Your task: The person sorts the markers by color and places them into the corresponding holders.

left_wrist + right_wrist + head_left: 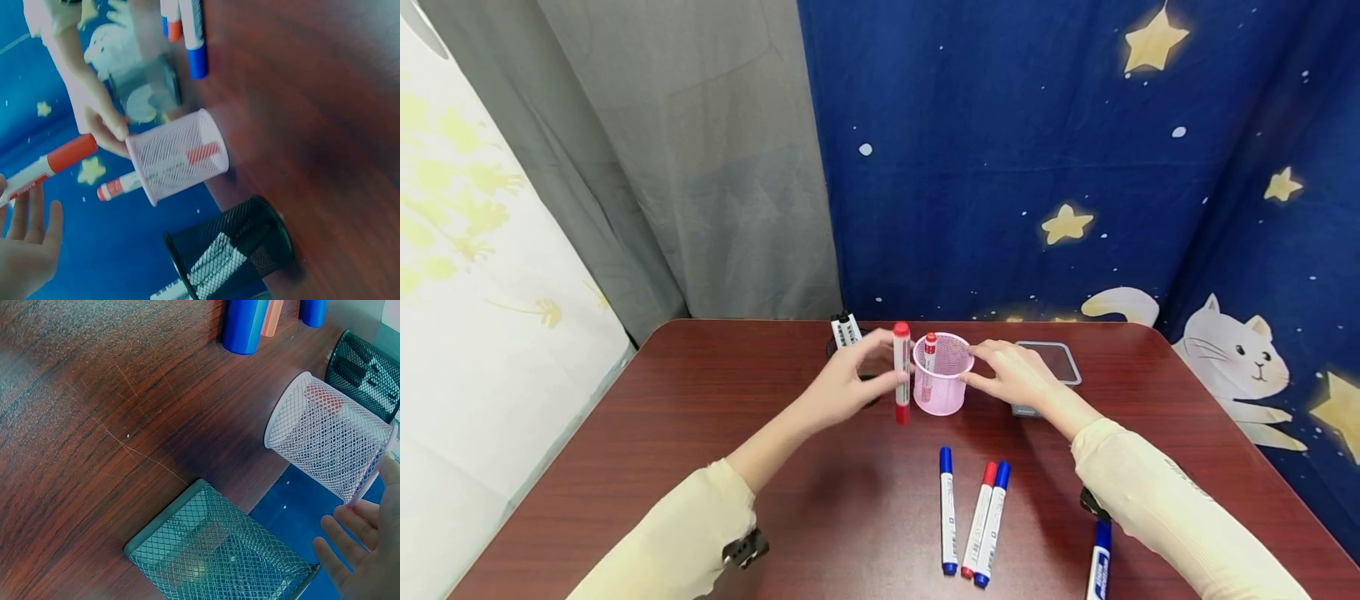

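My left hand [848, 382] pinches a red marker [902, 362] and holds it upright just left of a pink mesh pen holder [946, 400]. Inside that holder leans another red marker [930, 348], its end poking above the rim. My right hand [1017, 375] grips the holder's rim from the right with thumb and fingertips, as the right wrist view shows at the rim [375, 472]. Nearer me on the table lie two blue markers [948, 517] with a red marker [979, 521] between them. Another blue marker [1101, 562] is partly hidden by my right sleeve.
A black mesh pen holder [262, 231] with a black-and-white item in it stands behind my left hand. To the right of the pink holder is a dark square mesh holder [206, 544]. Curtains [970, 208] hang beyond the brown table [715, 400].
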### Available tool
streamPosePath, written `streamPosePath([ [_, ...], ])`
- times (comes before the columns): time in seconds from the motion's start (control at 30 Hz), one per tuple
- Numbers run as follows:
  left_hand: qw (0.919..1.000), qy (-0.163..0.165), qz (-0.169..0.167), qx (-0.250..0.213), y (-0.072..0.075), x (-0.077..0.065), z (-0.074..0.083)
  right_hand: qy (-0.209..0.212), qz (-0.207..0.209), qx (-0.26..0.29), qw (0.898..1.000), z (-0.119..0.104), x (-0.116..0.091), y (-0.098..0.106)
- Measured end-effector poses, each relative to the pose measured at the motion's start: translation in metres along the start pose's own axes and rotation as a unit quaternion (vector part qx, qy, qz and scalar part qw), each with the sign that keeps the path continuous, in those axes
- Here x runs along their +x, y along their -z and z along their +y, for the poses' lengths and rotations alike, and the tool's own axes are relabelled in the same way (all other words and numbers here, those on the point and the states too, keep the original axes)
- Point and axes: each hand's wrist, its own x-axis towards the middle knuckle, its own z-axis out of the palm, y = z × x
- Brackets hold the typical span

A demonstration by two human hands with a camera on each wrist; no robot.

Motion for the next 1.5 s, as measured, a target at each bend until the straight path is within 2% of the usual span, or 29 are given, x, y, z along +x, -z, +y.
streamPosePath([
  [0.17,0.9983,0.019,0.055,0.008,0.009,0.025,-0.008,0.002,0.002,-0.001,1.0,0.0,0.0,0.0],
  [0.43,0.9932,0.05,0.103,0.021,0.007,0.057,-0.019,-0.008,-0.007,0.004,1.0,-0.002,0.0,0.0],
  [0.53,0.9913,0.054,0.117,0.023,0.004,0.068,-0.039,-0.006,-0.003,0.003,1.0,-0.002,0.0,0.0],
  [0.67,0.9882,0.069,0.135,0.021,-0.001,0.081,-0.069,0.012,0.022,0.0,1.0,-0.001,0.0,-0.002],
  [0.77,0.9857,0.089,0.141,0.021,-0.005,0.084,-0.074,0.022,0.034,0.001,0.999,-0.001,-0.001,-0.003],
  [0.93,0.9846,0.104,0.138,0.028,-0.011,0.084,-0.08,0.013,0.019,0.005,1.0,-0.002,0.0,-0.002],
  [1.1,0.9856,0.098,0.133,0.034,-0.014,0.083,-0.086,0.005,0.011,-0.003,1.0,-0.002,0.0,-0.001],
  [1.33,0.9877,0.106,0.111,0.026,-0.019,0.079,-0.093,0.008,0.012,-0.004,1.0,-0.002,-0.001,-0.002],
  [1.5,0.9865,0.091,0.128,0.046,-0.018,0.078,-0.092,0.003,0.008,-0.004,1.0,-0.001,0.0,-0.002],
])
